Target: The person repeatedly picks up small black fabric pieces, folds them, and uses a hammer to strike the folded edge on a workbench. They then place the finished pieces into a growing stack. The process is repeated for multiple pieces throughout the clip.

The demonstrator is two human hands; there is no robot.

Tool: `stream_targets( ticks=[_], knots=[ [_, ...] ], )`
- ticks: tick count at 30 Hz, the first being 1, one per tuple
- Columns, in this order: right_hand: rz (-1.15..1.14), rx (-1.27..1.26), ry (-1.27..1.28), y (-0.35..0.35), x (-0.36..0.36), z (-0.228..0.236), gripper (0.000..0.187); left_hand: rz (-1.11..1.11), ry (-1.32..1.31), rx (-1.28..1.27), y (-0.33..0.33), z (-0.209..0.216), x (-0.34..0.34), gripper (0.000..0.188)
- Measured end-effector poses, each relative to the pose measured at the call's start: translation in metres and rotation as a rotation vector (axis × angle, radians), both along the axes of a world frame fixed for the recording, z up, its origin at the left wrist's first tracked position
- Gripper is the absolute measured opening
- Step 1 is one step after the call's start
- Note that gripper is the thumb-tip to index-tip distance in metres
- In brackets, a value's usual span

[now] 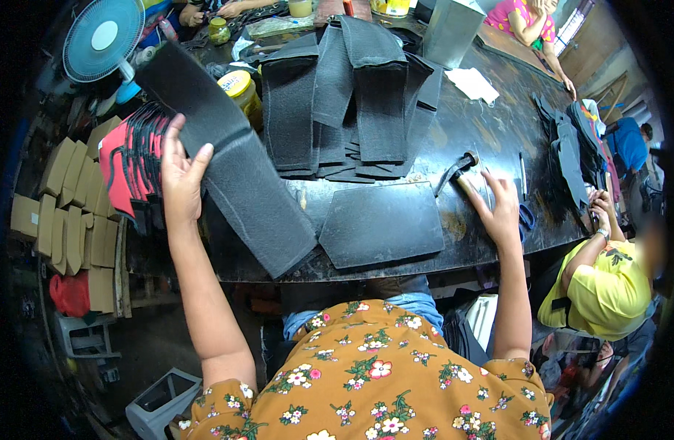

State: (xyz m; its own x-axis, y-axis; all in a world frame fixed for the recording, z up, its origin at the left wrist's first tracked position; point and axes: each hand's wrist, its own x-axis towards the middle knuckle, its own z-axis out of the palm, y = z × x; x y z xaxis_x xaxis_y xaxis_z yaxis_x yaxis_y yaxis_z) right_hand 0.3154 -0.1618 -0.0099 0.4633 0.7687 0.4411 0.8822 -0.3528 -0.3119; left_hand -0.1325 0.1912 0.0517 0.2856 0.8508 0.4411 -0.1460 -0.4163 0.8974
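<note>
Gripping a long black strip [252,180] by its edge with the left hand [183,174], angled from upper left to lower centre of frame. Got the right hand [500,209] loosely spread by a hammer-like tool [466,160], right of centre; can't tell if actually holding it.

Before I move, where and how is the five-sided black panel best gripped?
Probably pinch the five-sided black panel by its near edge, thumb on top, coming from the wearer's side: it lies flat, close to the near rim of the table. Avoid its left corner, where the long black strip ends close by.
</note>
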Motion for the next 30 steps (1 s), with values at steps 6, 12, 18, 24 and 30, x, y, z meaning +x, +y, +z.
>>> stream_targets(
  ticks=[6, 12, 18, 24, 30],
  knots=[
    [-0.153, -0.156, 0.071, 0.154, 0.050, -0.003, 0.048, 0.386, 0.642, 0.034, 0.031, -0.064, -0.011, 0.078],
    [-0.384, -0.164, 0.236, 0.230, 0.054, -0.041, 0.047, 0.632, 0.735, 0.274, -0.001, -0.041, -0.009, 0.080],
    [-0.254, 0.413, 0.404, 0.214, 0.099, -0.021, 0.029, 0.524, 0.568, 0.473, -0.057, -0.018, 0.021, 0.064],
    [0.200, 0.491, 1.252, 0.090, 0.042, 0.066, 0.037, -0.126, 0.130, 0.036, -0.122, -0.016, 0.079, 0.053],
    [0.356, 0.378, 1.434, 0.025, -0.117, 0.042, 0.044, -0.740, -0.036, -0.584, -0.179, -0.039, 0.164, 0.041]
  ],
)
